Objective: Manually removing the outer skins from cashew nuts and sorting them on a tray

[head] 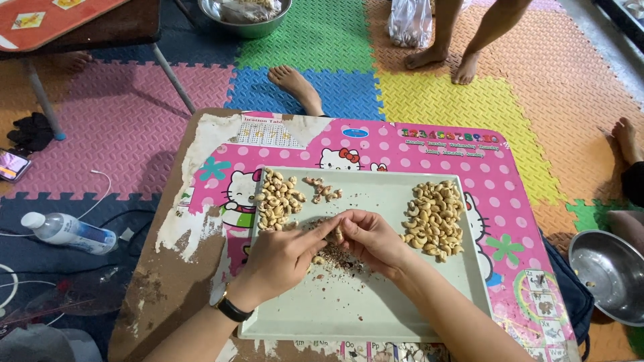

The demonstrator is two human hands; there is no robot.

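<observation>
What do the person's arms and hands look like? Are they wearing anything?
Both forearms are bare, with no sleeves in view. The left hand has a black band with a small gold-coloured piece, probably a watch, around its wrist. The right hand wears nothing: no glove, ring or bracelet shows. Fingernails look short and unpainted.

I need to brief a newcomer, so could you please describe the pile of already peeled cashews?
Find the pale green rectangular plastic tray on the pink low table. Near its right edge lies the large heap of pale, clean cashews; the left heap looks browner and more speckled.
</observation>
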